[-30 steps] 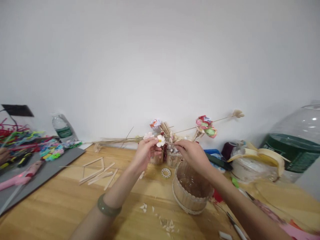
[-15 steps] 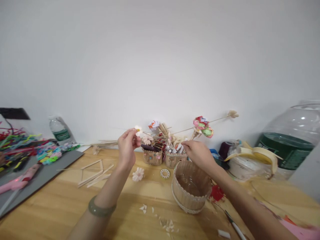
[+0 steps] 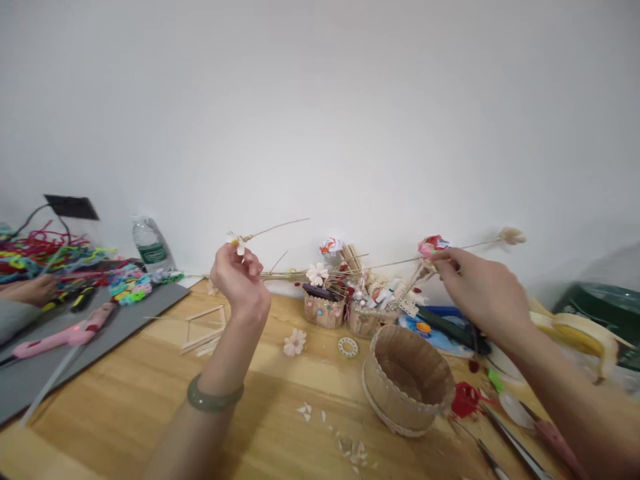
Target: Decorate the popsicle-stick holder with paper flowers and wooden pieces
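Left hand (image 3: 243,277), centre-left of the frame: fingers closed in a pinch on a small white-petalled flower with a yellow centre (image 3: 240,247). Its thin tan stem slants up to the right, in front of the pale wall (image 3: 320,120). Round green bangle (image 3: 215,398) on that wrist. Right hand (image 3: 480,290), right of centre: thumb and forefinger narrow, fingertips at the crumpled pink-and-red paper flower (image 3: 431,247); can't tell if they grip it or just overlap it in view.

Below the right hand, right of lower centre: round open tub of pale wood slats (image 3: 395,403), upright on the light wooden table (image 3: 130,413). Behind it, mid-frame, 2 small wood-slat holders side by side: left one with coloured dots (image 3: 324,315), right one packed with white pieces (image 3: 373,323). In front of them, 1 pale pink flower (image 3: 295,342) and 1 white ring with holes (image 3: 348,347). Pale thin wooden sticks (image 3: 200,345) left of centre; white petal-like scraps (image 3: 353,450) bottom centre. Red scrap (image 3: 465,400) just beside the tub, lower right.

Left side: pink gun-shaped tool (image 3: 65,338) on a dark grey mat (image 3: 135,328); another person's hand (image 3: 37,291) at the left edge near multicoloured yarn (image 3: 50,250).
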The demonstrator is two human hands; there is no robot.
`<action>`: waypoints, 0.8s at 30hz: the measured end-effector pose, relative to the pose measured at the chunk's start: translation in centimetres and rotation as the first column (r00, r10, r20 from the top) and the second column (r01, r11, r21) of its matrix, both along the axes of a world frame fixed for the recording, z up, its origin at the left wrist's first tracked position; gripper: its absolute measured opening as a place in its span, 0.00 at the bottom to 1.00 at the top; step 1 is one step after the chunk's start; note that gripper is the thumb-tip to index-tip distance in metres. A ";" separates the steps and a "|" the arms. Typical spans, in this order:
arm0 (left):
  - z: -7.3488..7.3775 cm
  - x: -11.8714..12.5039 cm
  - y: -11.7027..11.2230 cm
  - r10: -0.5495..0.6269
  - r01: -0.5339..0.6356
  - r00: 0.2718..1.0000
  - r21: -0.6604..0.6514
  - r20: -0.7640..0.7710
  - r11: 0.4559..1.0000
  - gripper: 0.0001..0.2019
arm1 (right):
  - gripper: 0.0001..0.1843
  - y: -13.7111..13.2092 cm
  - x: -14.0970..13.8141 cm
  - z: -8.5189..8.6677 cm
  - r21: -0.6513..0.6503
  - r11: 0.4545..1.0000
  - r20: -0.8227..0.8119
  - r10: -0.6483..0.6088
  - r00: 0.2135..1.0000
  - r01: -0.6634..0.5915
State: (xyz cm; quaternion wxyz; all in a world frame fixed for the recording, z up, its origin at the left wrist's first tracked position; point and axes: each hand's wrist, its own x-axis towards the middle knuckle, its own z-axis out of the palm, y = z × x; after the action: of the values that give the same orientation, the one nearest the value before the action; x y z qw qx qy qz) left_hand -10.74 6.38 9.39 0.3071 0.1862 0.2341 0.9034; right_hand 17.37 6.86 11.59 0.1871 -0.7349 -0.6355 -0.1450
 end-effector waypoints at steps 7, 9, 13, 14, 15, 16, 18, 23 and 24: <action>0.8 -2.5 -0.3 -0.040 0.012 0.983 0.154 0.179 0.988 0.05 | 0.22 -0.8 -1.4 1.6 0.036 0.998 0.209 -0.059 0.976 0.053; 0.9 -2.6 -0.3 -0.068 0.035 0.979 0.171 0.191 0.985 0.05 | 0.21 -0.5 -2.7 1.8 0.038 0.999 0.303 0.010 0.953 -0.022; 1.0 -2.4 -0.3 -0.095 0.057 0.974 0.185 0.204 0.981 0.06 | 0.17 1.1 -6.0 2.6 0.004 0.987 0.474 0.139 0.869 -0.160; 1.0 -2.4 -0.3 -0.097 0.058 0.974 0.188 0.207 0.980 0.06 | 0.17 1.7 -6.8 2.8 -0.015 0.981 0.508 0.174 0.844 -0.193; 1.0 -2.4 -0.3 -0.098 0.058 0.973 0.190 0.209 0.980 0.06 | 0.15 2.4 -7.6 2.9 -0.036 0.975 0.537 0.205 0.818 -0.221; 1.0 -2.4 -0.3 -0.101 0.060 0.972 0.191 0.211 0.980 0.06 | 0.13 3.1 -8.3 3.0 -0.063 0.968 0.561 0.236 0.793 -0.244; 1.0 -2.5 -0.3 -0.110 0.070 0.971 0.188 0.212 0.980 0.06 | 0.09 4.6 -9.7 2.9 -0.119 0.954 0.597 0.291 0.748 -0.276; 1.2 -2.0 -0.2 -0.147 0.118 0.972 0.159 0.184 0.980 0.07 | 0.15 7.5 -11.9 2.2 -0.206 0.917 0.621 0.393 0.678 -0.342; 1.3 -1.9 -0.2 -0.157 0.132 0.972 0.150 0.174 0.980 0.07 | 0.15 7.9 -12.2 2.2 -0.202 0.915 0.621 0.396 0.676 -0.350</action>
State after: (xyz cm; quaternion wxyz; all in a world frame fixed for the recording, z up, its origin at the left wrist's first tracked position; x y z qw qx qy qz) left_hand -12.61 6.17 10.65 0.3791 0.1387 0.1276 0.9060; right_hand 5.22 14.75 13.81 -0.0441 -0.4989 -0.8009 -0.3283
